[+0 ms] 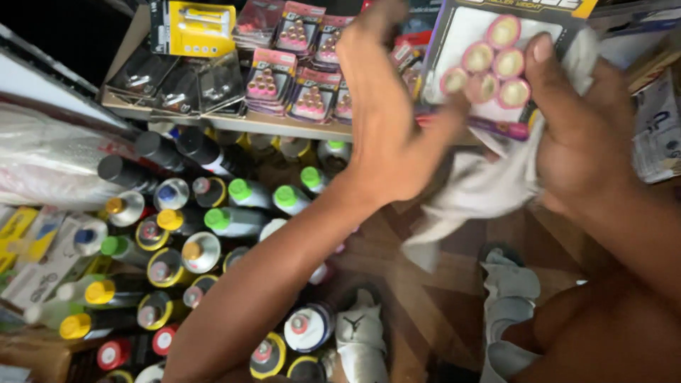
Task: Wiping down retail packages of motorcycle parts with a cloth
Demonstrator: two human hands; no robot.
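My left hand (386, 117) grips the left edge of a blister pack (489, 67) that shows several pink-rimmed rollers on a white card. My right hand (585, 135) holds a white cloth (475, 195) against the pack's right and lower side, thumb pressed on the card. The cloth hangs down below the pack. Both hands are raised in front of a shelf.
A shelf (234, 122) carries more pink roller packs (291, 81), a yellow boxed item (193, 27) and clear packets. Below stand many spray cans and bottles (191, 234) with coloured caps. White shoes (507, 305) rest on the wooden floor.
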